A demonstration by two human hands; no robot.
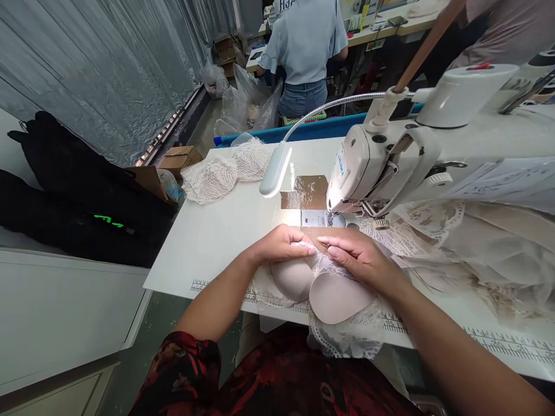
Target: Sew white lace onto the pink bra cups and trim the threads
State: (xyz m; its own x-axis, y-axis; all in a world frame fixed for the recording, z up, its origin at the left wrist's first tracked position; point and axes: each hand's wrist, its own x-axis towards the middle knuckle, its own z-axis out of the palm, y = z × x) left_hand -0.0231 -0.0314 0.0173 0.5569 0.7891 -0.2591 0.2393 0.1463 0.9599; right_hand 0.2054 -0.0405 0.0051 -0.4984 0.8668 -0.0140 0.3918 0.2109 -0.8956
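Observation:
A pale pink bra [340,297] with smooth cups and white lace edging lies at the front edge of the sewing table, its lower lace hanging over the edge. My left hand [284,244] pinches the lace at the upper middle, between thumb and fingers. From the other side my right hand [358,254] holds the same lace edge, thumb and fingers pressed together. Both hands are just in front of the needle area of a white sewing machine [355,167], and the bra is apart from the needle.
A lamp [276,170] on a bendable arm hangs over the table [225,231]. White lace pieces [217,176] lie at the back left. More lace and fabric [468,248] is heaped right, under the machine arm. A person [303,52] sits beyond; plastic bags [247,104] lie on the floor.

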